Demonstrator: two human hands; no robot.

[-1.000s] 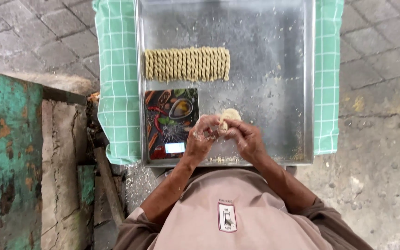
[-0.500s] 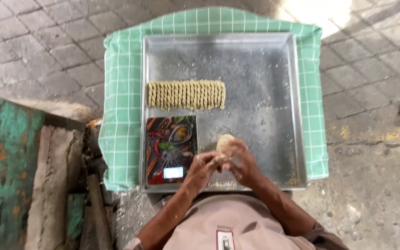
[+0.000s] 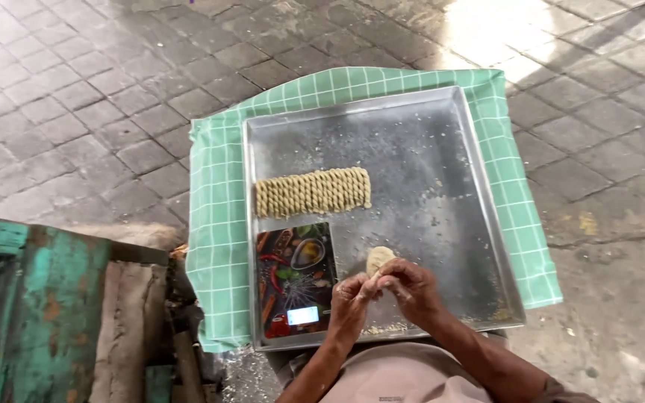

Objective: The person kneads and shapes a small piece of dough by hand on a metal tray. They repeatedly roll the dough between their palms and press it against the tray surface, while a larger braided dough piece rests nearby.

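Both hands meet over the near tray (image 3: 487, 224) edge. The left hand (image 3: 351, 298) and right hand (image 3: 409, 289) pinch a dough piece (image 3: 378, 260), which pokes out on their far side.

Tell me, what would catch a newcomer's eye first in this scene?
Probably the big metal tray on a green checked cloth over grey paving. On it lies a neat row of twisted dough sticks, with a colourful kitchen scale just below. At the near edge, the left hand and right hand pinch a small dough piece.
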